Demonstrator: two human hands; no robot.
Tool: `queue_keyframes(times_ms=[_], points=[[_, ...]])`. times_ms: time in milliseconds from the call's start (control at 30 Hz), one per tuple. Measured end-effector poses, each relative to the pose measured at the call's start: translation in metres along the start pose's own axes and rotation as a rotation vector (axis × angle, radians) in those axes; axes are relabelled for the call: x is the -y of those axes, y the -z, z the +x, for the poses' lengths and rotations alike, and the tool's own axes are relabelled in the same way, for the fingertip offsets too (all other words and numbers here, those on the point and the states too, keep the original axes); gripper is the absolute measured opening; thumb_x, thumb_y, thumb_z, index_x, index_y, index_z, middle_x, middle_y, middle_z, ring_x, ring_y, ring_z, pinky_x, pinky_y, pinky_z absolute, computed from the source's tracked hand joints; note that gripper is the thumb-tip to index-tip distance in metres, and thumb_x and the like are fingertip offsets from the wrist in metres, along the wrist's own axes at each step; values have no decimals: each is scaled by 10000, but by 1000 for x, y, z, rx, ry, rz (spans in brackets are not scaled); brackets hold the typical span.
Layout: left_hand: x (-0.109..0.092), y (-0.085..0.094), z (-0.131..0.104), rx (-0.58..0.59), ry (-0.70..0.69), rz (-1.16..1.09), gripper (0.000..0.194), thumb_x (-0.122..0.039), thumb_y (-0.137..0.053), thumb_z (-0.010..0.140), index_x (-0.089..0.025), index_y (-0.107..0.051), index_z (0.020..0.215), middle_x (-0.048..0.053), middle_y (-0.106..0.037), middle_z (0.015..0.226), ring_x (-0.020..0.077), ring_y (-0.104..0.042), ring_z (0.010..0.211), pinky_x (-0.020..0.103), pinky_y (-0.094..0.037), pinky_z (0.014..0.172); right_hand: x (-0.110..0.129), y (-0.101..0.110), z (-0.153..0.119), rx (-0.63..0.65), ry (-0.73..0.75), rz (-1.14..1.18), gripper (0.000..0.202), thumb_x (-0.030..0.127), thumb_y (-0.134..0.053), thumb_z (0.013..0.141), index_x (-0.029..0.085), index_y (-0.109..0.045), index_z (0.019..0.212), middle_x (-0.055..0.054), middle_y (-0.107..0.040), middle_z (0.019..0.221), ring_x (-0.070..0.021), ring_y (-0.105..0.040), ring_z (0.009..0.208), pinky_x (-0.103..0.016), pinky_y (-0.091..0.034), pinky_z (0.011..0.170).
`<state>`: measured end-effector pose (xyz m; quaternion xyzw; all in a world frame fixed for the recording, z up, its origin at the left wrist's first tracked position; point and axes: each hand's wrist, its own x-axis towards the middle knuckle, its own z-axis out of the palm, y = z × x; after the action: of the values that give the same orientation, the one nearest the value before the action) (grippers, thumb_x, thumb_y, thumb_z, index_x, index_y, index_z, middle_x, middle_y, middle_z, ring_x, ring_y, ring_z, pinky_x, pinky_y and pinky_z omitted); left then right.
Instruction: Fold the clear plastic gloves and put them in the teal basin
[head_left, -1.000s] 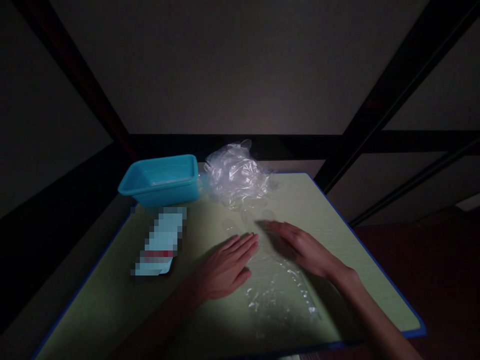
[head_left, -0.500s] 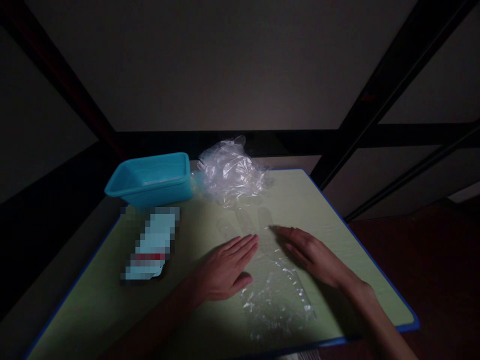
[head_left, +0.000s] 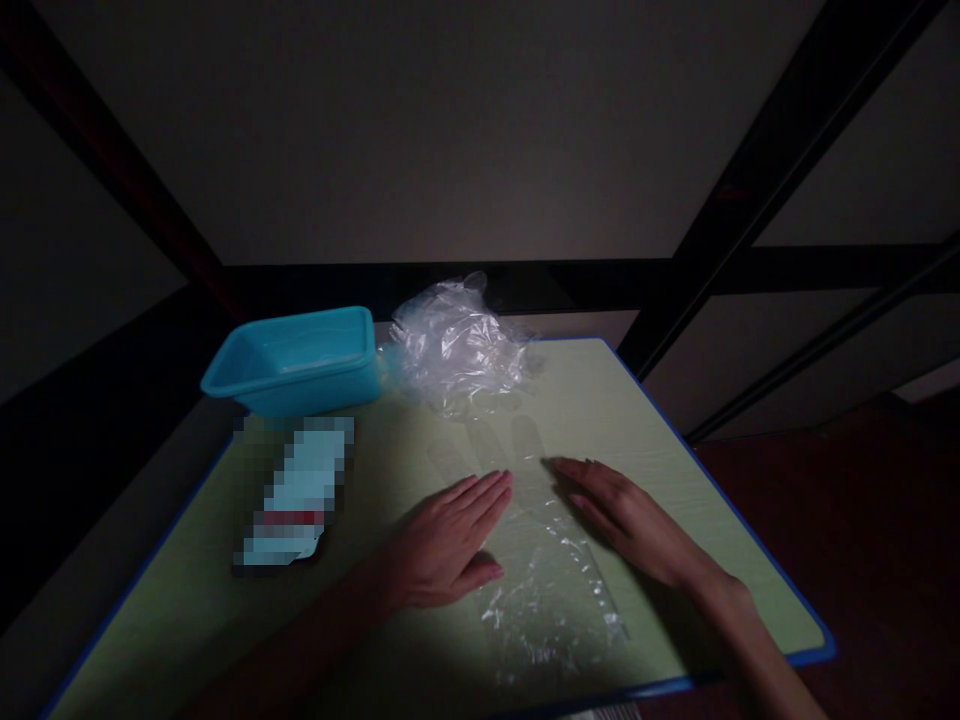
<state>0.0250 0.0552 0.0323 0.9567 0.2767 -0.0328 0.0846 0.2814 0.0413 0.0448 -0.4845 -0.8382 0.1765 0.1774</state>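
Observation:
A clear disposable plastic glove lies spread on the table, its finger shapes pointing away from me and its cuff crinkled near the front edge. My left hand lies flat across the glove's left side, fingers stretched out together and thumb apart. On the other side, my right hand is beside the glove's right edge, fingers extended and holding nothing; whether its fingertips touch the film I cannot tell. Beyond the finger shapes sits a crumpled pile of clear plastic gloves.
A turquoise plastic basket stands at the back left. In front of it lies a pixelated light-blue object with a red band. The pale green table has a blue rim and meets a dark panelled wall behind.
My right hand has shifted slightly to the right of the glove's finger shapes. My left hand stays flat on the glove, and the view has moved very little.

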Motion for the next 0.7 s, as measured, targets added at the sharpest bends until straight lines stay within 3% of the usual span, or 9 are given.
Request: queue_keyframes(times_ms=[467, 700], points=[[1, -3, 1, -23, -9, 21, 778, -493, -510, 856, -62, -191, 1420, 160, -169, 1508, 241, -113, 1393, 385, -98, 1130, 5, 3, -16, 40, 81, -15, 378, 211, -394, 936, 165, -483, 1300, -108, -534, 1319, -223, -504, 1198, -447, -423, 1013], [3, -4, 0, -70, -17, -7, 784, -487, -512, 858, -96, -143, 1429, 157, -179, 1508, 245, -99, 1395, 428, -112, 1122, 17, 16, -37, 132, 153, -80, 260, 183, -479, 906, 192, -642, 1108, -85, -627, 1195, -233, -565, 1119, -444, -441, 986]])
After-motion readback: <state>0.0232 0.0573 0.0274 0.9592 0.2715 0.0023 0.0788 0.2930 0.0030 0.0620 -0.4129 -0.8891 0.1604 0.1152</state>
